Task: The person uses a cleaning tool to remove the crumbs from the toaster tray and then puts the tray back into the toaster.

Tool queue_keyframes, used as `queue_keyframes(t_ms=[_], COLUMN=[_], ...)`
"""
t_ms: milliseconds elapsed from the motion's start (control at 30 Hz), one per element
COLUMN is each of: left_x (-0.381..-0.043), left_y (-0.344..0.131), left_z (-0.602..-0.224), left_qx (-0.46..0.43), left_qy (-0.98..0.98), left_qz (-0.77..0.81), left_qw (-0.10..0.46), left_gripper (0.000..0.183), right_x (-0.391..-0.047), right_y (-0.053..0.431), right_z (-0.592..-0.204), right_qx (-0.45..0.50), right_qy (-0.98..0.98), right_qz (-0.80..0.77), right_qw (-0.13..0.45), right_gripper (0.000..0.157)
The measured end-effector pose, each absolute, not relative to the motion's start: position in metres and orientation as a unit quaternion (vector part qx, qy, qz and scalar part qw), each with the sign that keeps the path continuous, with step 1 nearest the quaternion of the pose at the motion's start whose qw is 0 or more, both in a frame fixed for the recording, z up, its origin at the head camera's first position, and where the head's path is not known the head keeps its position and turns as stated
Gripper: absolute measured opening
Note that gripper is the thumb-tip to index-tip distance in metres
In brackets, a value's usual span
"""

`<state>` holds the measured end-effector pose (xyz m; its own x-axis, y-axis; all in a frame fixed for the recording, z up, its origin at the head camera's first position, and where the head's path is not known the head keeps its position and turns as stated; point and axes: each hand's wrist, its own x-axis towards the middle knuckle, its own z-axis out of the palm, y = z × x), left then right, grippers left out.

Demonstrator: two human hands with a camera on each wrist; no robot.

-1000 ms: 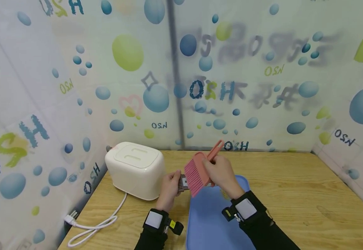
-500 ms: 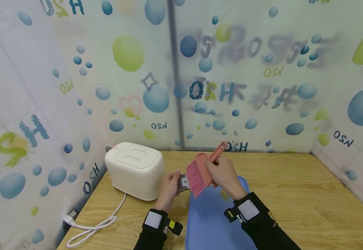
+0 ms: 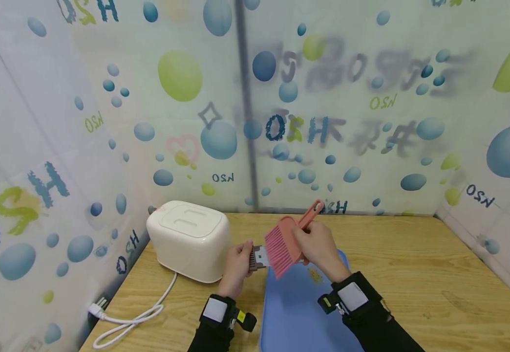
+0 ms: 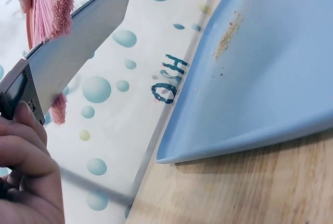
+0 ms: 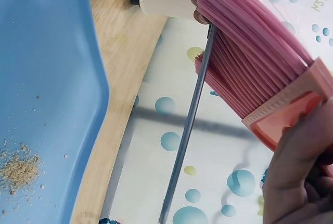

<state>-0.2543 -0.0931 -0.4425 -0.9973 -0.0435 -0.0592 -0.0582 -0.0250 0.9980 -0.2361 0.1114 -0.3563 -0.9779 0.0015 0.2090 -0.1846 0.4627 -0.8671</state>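
Observation:
My left hand (image 3: 237, 269) grips the grey ridged end of a crumb tray (image 3: 261, 256), a thin metal plate held up on edge in the left wrist view. The right hand (image 3: 321, 247) holds a pink hand brush (image 3: 286, 239) where handle meets head. In the right wrist view the brush's bristles (image 5: 250, 37) straddle the plate's edge, some on each side. Beneath both hands lies a blue tray (image 3: 299, 318). A small heap of brown crumbs (image 5: 20, 172) is on it, with loose bits scattered around. Part of the metal plate is hidden behind the bristles.
A cream toaster (image 3: 189, 239) with a lid on top stands at the left. Its white cord (image 3: 132, 322) and plug lie on the wooden table (image 3: 413, 274) in front of it. A patterned curtain (image 3: 347, 137) closes off the back and sides.
The brush and right hand have slid a little to the right, exposing more of the metal plate and the crumbs. The left hand keeps nearly the same place.

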Motion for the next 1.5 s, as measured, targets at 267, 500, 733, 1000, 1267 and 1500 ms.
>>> queue_keyframes(t_ms=[267, 500, 733, 1000, 1267, 1500], left_x=[-0.254, -0.254, -0.254, -0.254, -0.253, -0.252], left_y=[-0.093, -0.092, -0.093, -0.092, -0.092, -0.092], left_z=[-0.442, -0.442, -0.442, -0.442, -0.442, -0.442], left_qx=[-0.037, -0.040, -0.037, -0.034, -0.041, -0.044], left_qy=[0.698, 0.698, 0.696, 0.693, 0.695, 0.697], left_qz=[0.715, 0.715, 0.717, 0.720, 0.718, 0.715], left_qw=[0.004, 0.001, 0.004, 0.002, 0.002, 0.010], left_gripper=[0.043, 0.041, 0.041, 0.041, 0.041, 0.042], right_x=[-0.235, -0.235, -0.236, -0.235, -0.236, -0.236], right_y=[0.114, 0.116, 0.119, 0.122, 0.125, 0.128], right_z=[-0.357, -0.358, -0.358, -0.358, -0.361, -0.362], right_qx=[0.054, 0.051, 0.045, 0.043, 0.047, 0.045], right_qy=[-0.850, -0.851, -0.850, -0.851, -0.854, -0.853], right_qz=[0.516, 0.515, 0.517, 0.515, 0.509, 0.511], right_qw=[0.090, 0.091, 0.088, 0.089, 0.099, 0.099], right_gripper=[0.028, 0.028, 0.027, 0.028, 0.028, 0.029])
